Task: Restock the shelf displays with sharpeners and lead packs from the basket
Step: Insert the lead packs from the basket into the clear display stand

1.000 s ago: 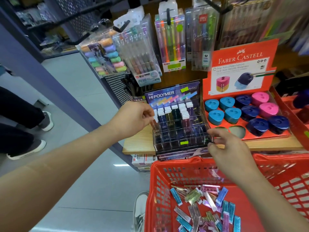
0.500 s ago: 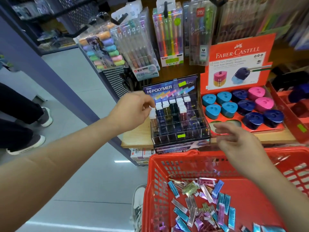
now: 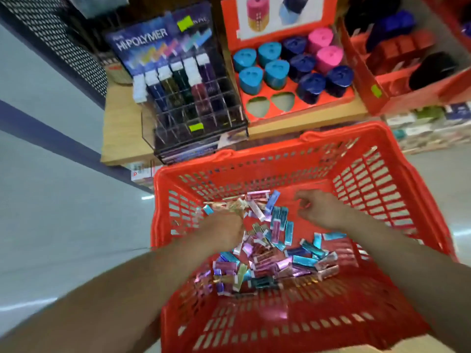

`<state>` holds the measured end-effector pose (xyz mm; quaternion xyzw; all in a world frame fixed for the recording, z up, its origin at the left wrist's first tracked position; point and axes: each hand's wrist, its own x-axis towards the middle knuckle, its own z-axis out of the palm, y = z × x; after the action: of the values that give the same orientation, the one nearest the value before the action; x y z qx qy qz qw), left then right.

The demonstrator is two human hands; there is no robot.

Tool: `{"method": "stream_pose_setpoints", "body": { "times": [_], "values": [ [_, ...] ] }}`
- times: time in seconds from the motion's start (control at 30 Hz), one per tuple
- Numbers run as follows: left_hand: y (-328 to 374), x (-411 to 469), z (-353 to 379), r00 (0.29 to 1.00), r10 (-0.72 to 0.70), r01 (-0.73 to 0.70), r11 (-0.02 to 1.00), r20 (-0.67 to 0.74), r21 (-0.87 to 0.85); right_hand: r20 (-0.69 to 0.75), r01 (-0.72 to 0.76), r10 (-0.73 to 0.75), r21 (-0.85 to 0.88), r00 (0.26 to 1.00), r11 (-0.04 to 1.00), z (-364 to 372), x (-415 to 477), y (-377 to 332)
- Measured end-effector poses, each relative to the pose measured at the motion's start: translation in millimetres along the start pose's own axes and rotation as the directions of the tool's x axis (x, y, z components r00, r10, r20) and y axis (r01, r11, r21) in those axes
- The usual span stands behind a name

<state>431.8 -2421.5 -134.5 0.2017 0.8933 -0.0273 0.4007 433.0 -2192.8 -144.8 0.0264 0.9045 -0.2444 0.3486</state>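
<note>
Fingers of the left hand point(image 3: 224, 231) curl down into the heap of lead packs point(image 3: 277, 256) at the left of the red basket point(image 3: 280, 159). Motion blur hides whether they are clamped on any pack, though gold and pink packs lie just past the knuckles. The packs, in blue, teal, pink, purple and silver, are piled loose across the middle of the basket floor. To their right, the right hand point(image 3: 318, 210) hovers inside the basket with its fingers apart and loosely bent, holding nothing.

On the wooden shelf point(image 3: 119, 128) behind the basket, the clear lead display point(image 3: 193, 105) stands at the left under a HI-POLYMER card point(image 3: 153, 39). Its back rows hold upright white-capped packs, and its front compartments look unfilled. Just beside it to the right sits the red sharpener tray point(image 3: 331, 99), holding four light-blue, four dark-blue and two pink sharpeners point(image 3: 276, 73). Two front slots point(image 3: 257, 107) there are open. Further right is another red display box point(image 3: 377, 103).
</note>
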Motion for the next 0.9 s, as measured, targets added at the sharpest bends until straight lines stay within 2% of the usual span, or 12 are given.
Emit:
{"method": "stream_pose_setpoints", "body": {
  "times": [0.07, 0.13, 0.2, 0.27, 0.37, 0.47, 0.53, 0.57, 0.63, 0.7, 0.8, 0.9],
  "values": [
    [-0.9, 18.5, 50.5, 0.986, -0.148, 0.160, 0.965, 0.070, -0.207, 0.012, -0.097, 0.096, 0.100, 0.995, 0.990, 29.0, 9.9, 6.7],
    [5.1, 26.9, 92.5, 0.958, -0.266, 0.287, 0.898, 0.108, -0.332, -0.008, -0.182, 0.187, 0.195, 0.982, 0.964, 57.9, 23.1, 9.6],
    [17.9, 30.6, 120.4, 0.935, -0.353, 0.338, 0.876, 0.020, -0.343, -0.056, -0.201, 0.216, 0.207, 0.975, 0.958, 83.7, 36.1, 11.9],
    [28.2, 30.0, 134.9, 0.909, -0.402, 0.350, 0.878, -0.108, -0.327, -0.115, -0.179, 0.193, 0.122, 0.974, 0.976, 103.4, 45.0, 11.2],
    [31.1, 28.4, 147.6, 0.906, -0.382, 0.313, 0.895, -0.183, -0.318, -0.121, -0.197, 0.205, 0.075, 0.971, 0.978, 119.3, 51.8, 1.7],
    [37.1, 28.5, 158.6, 0.950, -0.221, 0.175, 0.962, -0.219, -0.211, -0.108, -0.204, 0.230, 0.212, 0.967, 0.956, 127.0, 58.9, -2.8],
    [42.1, 30.5, 162.5, 0.969, -0.140, 0.089, 0.967, -0.203, -0.240, -0.093, -0.171, 0.205, 0.284, 0.974, 0.943, 126.3, 63.9, -3.7],
    [44.0, 30.4, 161.7, 0.985, -0.100, 0.061, 0.964, -0.143, -0.260, -0.086, -0.154, 0.183, 0.270, 0.979, 0.950, 125.7, 65.2, -4.5],
    [48.0, 30.8, 158.9, 0.997, -0.039, 0.023, 0.976, -0.068, -0.218, -0.101, -0.094, 0.106, 0.114, 0.989, 0.989, 128.3, 66.1, -8.4],
    [51.7, 29.7, 155.9, 0.998, -0.026, 0.011, 0.971, -0.059, -0.239, -0.103, -0.017, 0.020, 0.029, 0.994, 0.999, 134.5, 62.2, -15.0],
    [47.1, 29.9, 156.2, 0.999, -0.014, 0.000, 0.922, -0.033, -0.387, -0.047, 0.008, 0.001, 0.177, 0.999, 0.984, 137.8, 56.9, -12.3],
    [30.6, 25.6, 156.5, 0.992, -0.125, 0.101, 0.815, -0.002, -0.570, 0.013, -0.118, 0.126, 0.454, 0.992, 0.883, 123.2, 54.5, 6.5]
  ]
}}
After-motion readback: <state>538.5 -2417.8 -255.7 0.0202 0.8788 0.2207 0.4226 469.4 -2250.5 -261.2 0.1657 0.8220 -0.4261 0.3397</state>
